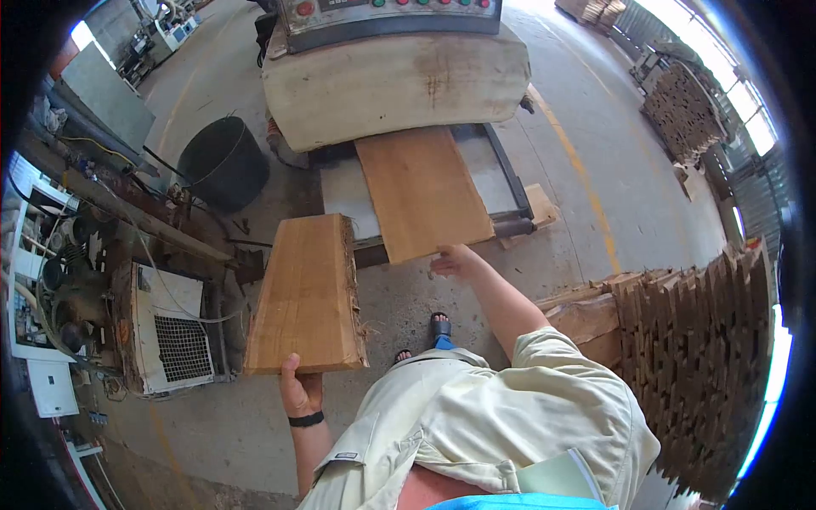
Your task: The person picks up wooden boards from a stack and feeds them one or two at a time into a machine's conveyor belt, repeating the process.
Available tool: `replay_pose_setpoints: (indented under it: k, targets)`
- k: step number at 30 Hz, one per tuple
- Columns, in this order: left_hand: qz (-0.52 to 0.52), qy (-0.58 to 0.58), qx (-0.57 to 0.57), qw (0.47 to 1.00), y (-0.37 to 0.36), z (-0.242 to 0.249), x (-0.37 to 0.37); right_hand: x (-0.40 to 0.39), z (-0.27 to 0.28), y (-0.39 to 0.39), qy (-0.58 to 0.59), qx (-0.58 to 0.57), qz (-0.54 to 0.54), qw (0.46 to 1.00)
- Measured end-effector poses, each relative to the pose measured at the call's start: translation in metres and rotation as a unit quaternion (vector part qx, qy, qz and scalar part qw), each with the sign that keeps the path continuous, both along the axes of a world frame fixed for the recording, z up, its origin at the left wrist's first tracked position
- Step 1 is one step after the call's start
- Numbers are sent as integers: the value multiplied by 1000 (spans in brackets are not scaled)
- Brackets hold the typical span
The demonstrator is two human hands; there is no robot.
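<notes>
A thick wooden board (302,289) with rough bark along its right edge is held out at the left. My left hand (301,391) grips its near end, thumb on top and fingers underneath. A second, wider board (425,191) lies on the machine's bed (484,166), its far end out of sight beneath the pale machine cover (395,89). At the near edge of that board is my right hand (452,262), its fingers apart and close to the underside corner; nothing is gripped in it. Whether the fingertips touch the board is hard to tell.
A control panel (391,10) tops the machine. Left of it stands a black bin (223,166); nearer, a white cabinet with a grille (174,331). Stacked boards (693,365) rise close at my right, and another stack (684,110) stands farther back.
</notes>
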State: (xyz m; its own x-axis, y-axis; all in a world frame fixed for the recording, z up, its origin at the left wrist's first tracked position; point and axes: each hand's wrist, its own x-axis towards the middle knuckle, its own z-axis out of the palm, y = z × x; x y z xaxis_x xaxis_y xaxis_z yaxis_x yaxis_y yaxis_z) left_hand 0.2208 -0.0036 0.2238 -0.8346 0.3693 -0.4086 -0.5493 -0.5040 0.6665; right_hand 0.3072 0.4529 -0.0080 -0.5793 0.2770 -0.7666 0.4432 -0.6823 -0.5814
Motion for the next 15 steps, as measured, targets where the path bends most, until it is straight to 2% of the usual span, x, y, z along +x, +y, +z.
replay_pose_setpoints:
  k: [1, 2, 3, 4, 5, 6, 8, 11, 14, 15]
  targets:
    - [11, -3, -10, 1000, 6, 0, -5, -9, 22, 2, -43, 45, 63, 996]
    - [21, -7, -22, 1000, 10, -1, -7, -17, 53, -2, -84, 194, 152, 966]
    - [30, -10, -33, 999, 16, -1, -10, -22, 89, -7, -120, 336, 233, 905]
    - [31, -3, -28, 999, 30, -2, -2, -12, 102, -1, -153, 469, 304, 815]
    - [31, 2, -23, 999, 38, -2, -4, -15, 82, -4, -107, 656, 269, 697]
    - [30, 5, -18, 999, 45, -1, -5, -11, 66, 3, -97, 713, 280, 635]
    - [41, -9, -35, 999, 57, 1, -6, -14, 68, 16, -73, 814, 296, 495]
    - [48, -13, -40, 998, 73, 3, -9, -32, 54, 39, -56, 829, 313, 460]
    - [45, -20, -36, 998, 81, 5, -13, -72, 47, 67, -85, 814, 312, 483]
    - [44, -21, -34, 998, 84, 6, -13, -84, 45, 78, -88, 818, 313, 475]
